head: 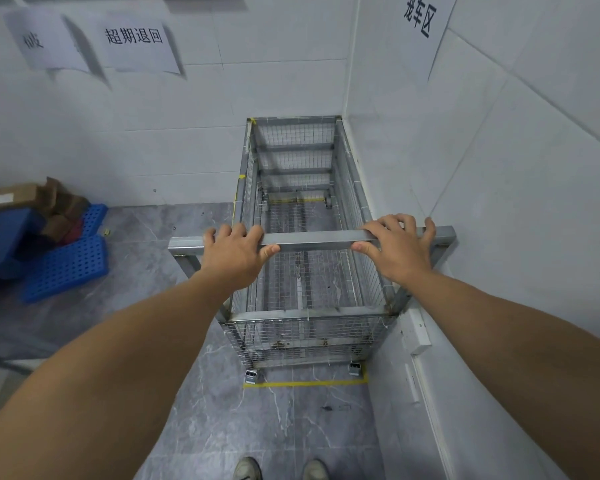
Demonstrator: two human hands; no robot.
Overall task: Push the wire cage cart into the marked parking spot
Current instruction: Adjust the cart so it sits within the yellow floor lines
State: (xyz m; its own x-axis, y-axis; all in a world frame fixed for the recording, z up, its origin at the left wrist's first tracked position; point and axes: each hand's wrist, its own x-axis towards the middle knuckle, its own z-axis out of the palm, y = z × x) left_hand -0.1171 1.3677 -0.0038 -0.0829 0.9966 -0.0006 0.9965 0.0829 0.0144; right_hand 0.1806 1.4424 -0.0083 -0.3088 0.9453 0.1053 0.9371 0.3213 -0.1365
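Both hands grasp the grey square-tube metal handle bar [314, 238]: left hand [234, 256] left of centre, right hand [399, 249] right of centre. Beyond them, the empty silver wire-mesh cage cart [302, 216] stands in the corner, inside the yellow floor tape [305, 383].
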